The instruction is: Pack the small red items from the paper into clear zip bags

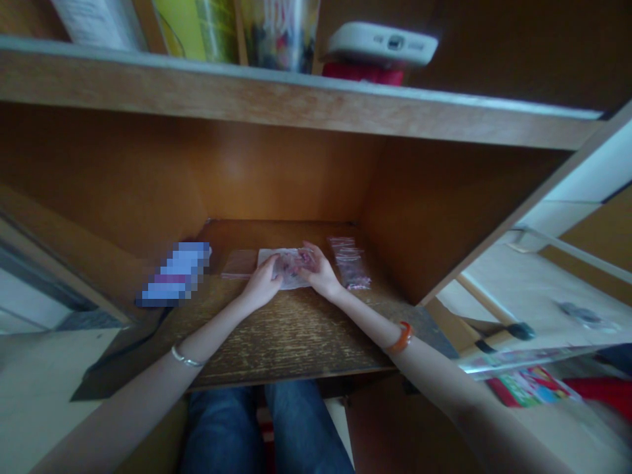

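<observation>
**A:** What have the hands got?

**B:** The left hand (261,282) curls onto the left edge of the bag (292,264), and the right hand (320,271) onto its right edge. The fingers are bent in. It is too small to tell whether they pinch the bag or only press it flat.

**A:** Where is the bag?

**B:** It lies mid-desk (296,342), far back under the shelf (296,99). A packet (239,263) sits just left of it and a stack (349,263) of similar bags just to the right.

**A:** Any advice?

**B:** I'd work at the edges with fingertips only. The film looks thin and slippery, so I'd hold it down against the wood with even pressure from both sides. Mind the right elbow, since the stack is near enough to get knocked.
</observation>
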`<state>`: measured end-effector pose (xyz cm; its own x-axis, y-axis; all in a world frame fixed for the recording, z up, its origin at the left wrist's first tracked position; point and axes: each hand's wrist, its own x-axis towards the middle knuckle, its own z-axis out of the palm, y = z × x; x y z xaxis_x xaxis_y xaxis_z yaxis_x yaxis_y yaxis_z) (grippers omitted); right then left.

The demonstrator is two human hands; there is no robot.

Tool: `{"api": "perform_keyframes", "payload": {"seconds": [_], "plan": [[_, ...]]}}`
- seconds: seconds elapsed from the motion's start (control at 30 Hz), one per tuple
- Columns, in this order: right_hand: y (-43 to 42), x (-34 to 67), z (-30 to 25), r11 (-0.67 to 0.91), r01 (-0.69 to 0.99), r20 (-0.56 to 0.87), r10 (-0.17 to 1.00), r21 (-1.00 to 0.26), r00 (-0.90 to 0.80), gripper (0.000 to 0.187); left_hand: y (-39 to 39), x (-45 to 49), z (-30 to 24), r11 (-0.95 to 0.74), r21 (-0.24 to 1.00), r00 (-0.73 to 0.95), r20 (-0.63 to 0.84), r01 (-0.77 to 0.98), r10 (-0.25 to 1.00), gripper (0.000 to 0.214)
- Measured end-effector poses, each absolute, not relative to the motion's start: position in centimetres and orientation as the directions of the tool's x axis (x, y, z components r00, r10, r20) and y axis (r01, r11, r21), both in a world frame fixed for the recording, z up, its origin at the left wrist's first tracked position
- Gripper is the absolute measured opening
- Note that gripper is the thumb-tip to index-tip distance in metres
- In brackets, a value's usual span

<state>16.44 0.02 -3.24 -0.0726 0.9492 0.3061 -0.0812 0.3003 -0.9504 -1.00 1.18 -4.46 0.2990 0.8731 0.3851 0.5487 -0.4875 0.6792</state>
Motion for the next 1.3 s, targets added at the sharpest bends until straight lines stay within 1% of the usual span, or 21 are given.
{"api": "perform_keyframes", "payload": {"seconds": [0.13,0.2,0.27,0.37,0.5,0.57,0.7,0.93,1.03,1.17,1.23,1.3], "plan": [[0.2,16.4,-3.5,0.296,-0.088,0.303,0.949,-0.951,-0.083,0.072,1.3,-0.8,-4.6,-0.555,0.731,0.358,0.433,0.398,0.827,0.064],[0.2,16.4,-3.7,0.309,-0.075,0.314,0.946,-0.948,-0.077,0.074,1.6,-0.9,-4.8,-0.554,0.748,0.362,0.433,0.366,0.825,0.070],[0.1,16.3,-3.7,0.327,-0.060,0.331,0.941,-0.943,-0.071,0.075,1.9,-1.0,-4.9,-0.517,0.776,0.345,0.403,0.363,0.848,0.069],[-0.2,16.1,-3.3,0.342,-0.063,0.346,0.936,-0.937,-0.069,0.076,2.1,-1.2,-4.8,-0.471,0.814,0.333,0.365,0.339,0.870,0.061],[-0.6,15.8,-2.5,0.314,-0.098,0.320,0.945,-0.944,-0.063,0.075,2.1,-1.2,-4.5,-0.475,0.830,0.326,0.380,0.293,0.866,0.055],[-0.7,15.8,-2.2,0.300,-0.123,0.310,0.949,-0.946,-0.063,0.071,2.1,-1.1,-4.5,-0.461,0.836,0.308,0.373,0.299,0.875,0.058],[-0.7,15.8,-1.9,0.284,-0.117,0.295,0.951,-0.952,-0.097,0.051,2.4,-1.3,-4.7,-0.443,0.832,0.287,0.358,0.334,0.888,0.068],[-0.8,15.8,-1.7,0.312,-0.056,0.316,0.938,-0.949,-0.144,0.029,2.9,-1.6,-4.6,-0.439,0.855,0.320,0.349,0.276,0.881,0.066],[-0.5,15.9,-1.7,0.345,-0.003,0.341,0.925,-0.939,-0.171,0.025,2.8,-1.6,-4.5,-0.420,0.858,0.308,0.331,0.295,0.892,0.069],[0.5,16.3,-1.8,0.401,0.138,0.363,0.902,-0.906,-0.234,0.022,3.0,-1.7,-4.5,-0.425,0.858,0.309,0.336,0.288,0.890,0.065],[1.1,16.5,-1.6,0.396,0.226,0.333,0.903,-0.890,-0.270,0.020,3.1,-1.8,-4.5,-0.422,0.864,0.306,0.338,0.274,0.890,0.062],[1.6,16.5,-0.9,0.363,0.322,0.264,0.913,-0.874,-0.311,0.016,3.3,-1.8,-4.6,-0.405,0.874,0.292,0.326,0.269,0.899,0.061]]}}
